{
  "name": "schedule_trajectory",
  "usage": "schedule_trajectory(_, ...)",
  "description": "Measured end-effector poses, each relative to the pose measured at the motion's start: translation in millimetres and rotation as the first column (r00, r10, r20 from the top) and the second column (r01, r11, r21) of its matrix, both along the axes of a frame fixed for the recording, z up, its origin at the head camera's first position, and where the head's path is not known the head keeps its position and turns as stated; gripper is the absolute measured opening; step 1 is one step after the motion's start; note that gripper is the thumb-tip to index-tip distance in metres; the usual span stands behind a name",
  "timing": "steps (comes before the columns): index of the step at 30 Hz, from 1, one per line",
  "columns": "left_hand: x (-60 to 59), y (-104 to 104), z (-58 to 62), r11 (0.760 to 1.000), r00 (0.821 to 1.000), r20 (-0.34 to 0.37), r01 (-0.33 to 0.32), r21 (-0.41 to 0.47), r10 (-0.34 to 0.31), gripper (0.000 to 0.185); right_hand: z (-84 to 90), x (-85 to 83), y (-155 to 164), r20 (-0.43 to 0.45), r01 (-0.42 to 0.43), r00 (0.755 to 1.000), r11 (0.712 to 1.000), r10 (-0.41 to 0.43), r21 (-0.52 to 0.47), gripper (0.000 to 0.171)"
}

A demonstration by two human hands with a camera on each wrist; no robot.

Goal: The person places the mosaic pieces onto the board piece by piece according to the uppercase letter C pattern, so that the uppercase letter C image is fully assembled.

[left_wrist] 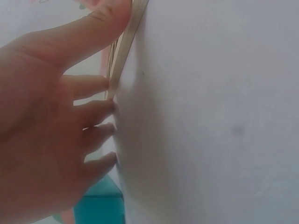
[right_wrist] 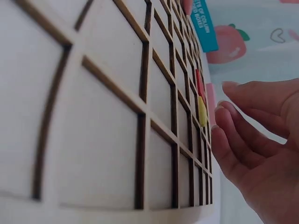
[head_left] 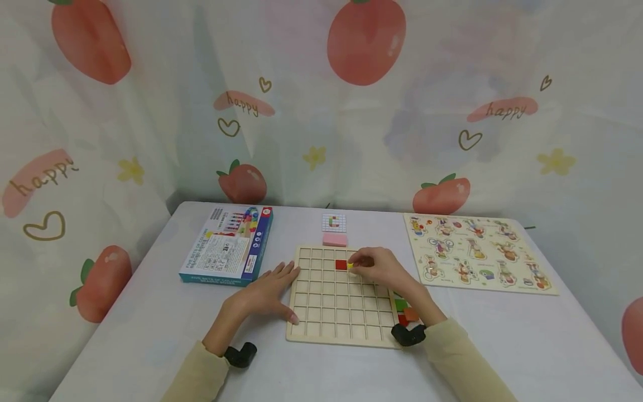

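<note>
The left hand (head_left: 268,290) lies flat, fingers straight, against the grid board's (head_left: 326,312) left edge. To its right, the right hand (head_left: 379,267) reaches over the far rows, fingertips loosely curled at a yellow tile (head_left: 350,266) just right of the red tile (head_left: 341,264); a grasp cannot be told.

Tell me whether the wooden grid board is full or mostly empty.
Mostly empty. The grid board shows only a red tile and a yellow tile side by side near the right hand; other visible cells are bare.
</note>
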State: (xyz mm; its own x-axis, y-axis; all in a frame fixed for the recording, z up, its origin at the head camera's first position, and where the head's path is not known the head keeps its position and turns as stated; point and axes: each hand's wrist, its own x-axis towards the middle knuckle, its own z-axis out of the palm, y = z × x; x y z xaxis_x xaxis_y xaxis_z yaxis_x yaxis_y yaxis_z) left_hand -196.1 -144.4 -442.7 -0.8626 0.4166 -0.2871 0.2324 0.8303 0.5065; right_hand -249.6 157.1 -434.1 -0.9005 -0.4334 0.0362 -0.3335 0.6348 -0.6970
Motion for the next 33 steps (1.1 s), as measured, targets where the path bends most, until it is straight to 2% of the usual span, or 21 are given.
schedule_trajectory(6,2.0,1,-0.6,1.0,1.0,0.0,0.005,-0.005,-0.005,0.114,1.6,14.7,17,-0.016,0.039,0.999,0.999,-0.039,-0.02,0.013)
schedule_trajectory(15,2.7,0,-0.6,1.0,1.0,0.0,-0.001,-0.007,0.001,0.113,4.1,23.9,44,-0.045,0.099,0.994,0.995,-0.098,0.013,0.009)
schedule_trajectory(25,1.2,3,2.2,1.0,1.0,0.002,-0.009,-0.02,0.009,0.112,2.8,20.6,62,-0.015,0.082,0.997,0.996,-0.082,0.024,0.01)
schedule_trajectory(33,1.9,4,1.5,1.0,1.0,-0.003,-0.013,-0.014,0.013,0.112,-2.0,15.2,83,0.05,0.073,0.996,0.995,-0.076,0.066,0.013)
